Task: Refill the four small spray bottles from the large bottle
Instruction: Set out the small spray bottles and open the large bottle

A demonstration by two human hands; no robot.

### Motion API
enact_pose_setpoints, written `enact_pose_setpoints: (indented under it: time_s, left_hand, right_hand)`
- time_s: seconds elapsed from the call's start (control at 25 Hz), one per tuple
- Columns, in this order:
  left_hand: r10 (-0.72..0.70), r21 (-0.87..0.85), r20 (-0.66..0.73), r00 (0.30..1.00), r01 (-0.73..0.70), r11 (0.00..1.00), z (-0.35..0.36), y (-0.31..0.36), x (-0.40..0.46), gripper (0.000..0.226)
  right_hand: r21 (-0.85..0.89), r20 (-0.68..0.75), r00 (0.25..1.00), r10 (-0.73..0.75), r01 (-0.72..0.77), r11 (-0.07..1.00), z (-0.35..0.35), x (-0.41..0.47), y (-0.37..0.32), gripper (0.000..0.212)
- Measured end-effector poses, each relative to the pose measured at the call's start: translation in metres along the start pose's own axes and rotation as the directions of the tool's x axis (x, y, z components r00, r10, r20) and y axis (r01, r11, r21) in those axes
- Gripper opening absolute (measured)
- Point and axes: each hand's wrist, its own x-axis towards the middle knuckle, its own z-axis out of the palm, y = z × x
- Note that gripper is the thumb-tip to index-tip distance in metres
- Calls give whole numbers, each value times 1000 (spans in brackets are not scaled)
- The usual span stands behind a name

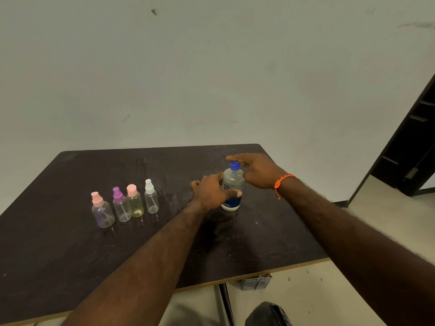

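Observation:
The large clear bottle (231, 182) with a blue cap (234, 165) and blue label stands upright on the dark table (70, 255). My left hand (211, 191) is wrapped around its body. My right hand (256, 170) hovers at the cap with fingers spread around it; whether they touch it I cannot tell. Left of the large bottle, four small spray bottles stand in a row with caps on: a pink-capped one (101, 211), a purple-capped one (121, 205), a yellowish one with a pink cap (134, 202) and a white-capped one (151, 197).
A pale wall rises behind the table's far edge. A dark doorway (409, 156) opens at the right. A grey perforated basket (255, 282) lies on the floor under the table's near right edge, beside a table leg (224, 302).

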Motion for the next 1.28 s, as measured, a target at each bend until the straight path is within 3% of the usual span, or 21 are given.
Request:
enact_pose_setpoints:
  time_s: [0.16, 0.32, 0.48, 0.68, 0.8, 0.92, 1.12, 1.2, 1.28]
  left_hand:
    - [7, -8, -3, 1000, -7, 1000, 0, -2, 0, 61]
    - [12, 0, -2, 1000, -12, 1000, -1, -2, 1, 64]
    - [27, -28, -4, 1000, -28, 999, 0, -2, -1, 64]
    - [29, -21, 7, 1000, -29, 999, 2, -5, 3, 65]
    - [36, -9, 18, 999, -36, 999, 3, -5, 4, 71]
    - [35, -19, 17, 999, -35, 999, 4, -6, 3, 71]
    - [28, -33, 11, 1000, -27, 999, 8, -12, 7, 69]
    - [33, -50, 4, 999, -33, 998, 10, -14, 8, 69]
    - [33, -55, 9, 999, -33, 998, 10, -15, 9, 70]
  right_hand:
    - [-55, -89, 994, 62, -67, 996, -4, 13, -1, 43]
    - [-87, 40, 999, -3, 6, 996, -10, 23, -4, 25]
    - [-63, 138, 989, -61, 71, 995, -23, 24, -10, 50]
    - [-194, 87, 996, 0, 17, 981, -21, 30, -13, 34]
    - [-156, 86, 995, -45, 58, 986, -24, 29, -10, 21]
    - [-36, 8, 998, -59, 59, 998, -31, 22, 2, 28]
    - [205, -202, 973, 114, -72, 976, -21, 2, 40, 26]
    - [168, -186, 960, 211, -181, 969, -11, -4, 62, 27]
    - [24, -109, 950, 294, -293, 956, 4, -12, 86, 27]
